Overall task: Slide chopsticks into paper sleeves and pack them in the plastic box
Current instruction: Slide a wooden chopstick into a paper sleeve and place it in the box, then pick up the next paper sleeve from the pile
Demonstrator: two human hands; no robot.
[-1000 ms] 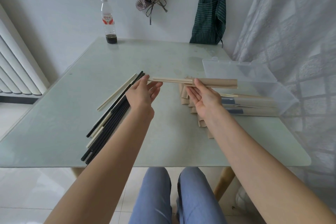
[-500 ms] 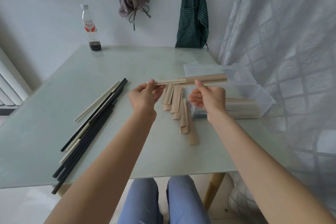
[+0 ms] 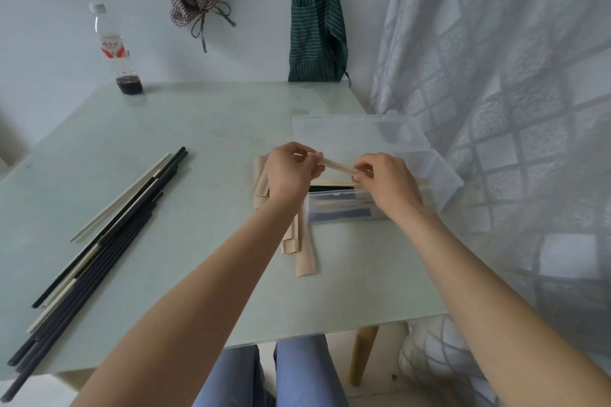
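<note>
Both hands meet above the near edge of the clear plastic box [image 3: 439, 172], which sits open at the right side of the pale green glass-topped table [image 3: 198, 129] with its lid laid flat on the far side. The left hand [image 3: 289, 172] pinches the left end of a pair of light wooden chopsticks [image 3: 337, 166] with curled fingers, and the right hand [image 3: 388, 183] curls its fingers round the right end; whether a sleeve covers that end cannot be told. Sleeved chopsticks lie inside the box under the hands. Loose brown paper sleeves [image 3: 302, 251] lie fanned on the table just left of the box. A bundle of black and cream chopsticks [image 3: 109, 228] lies well apart at the left.
</note>
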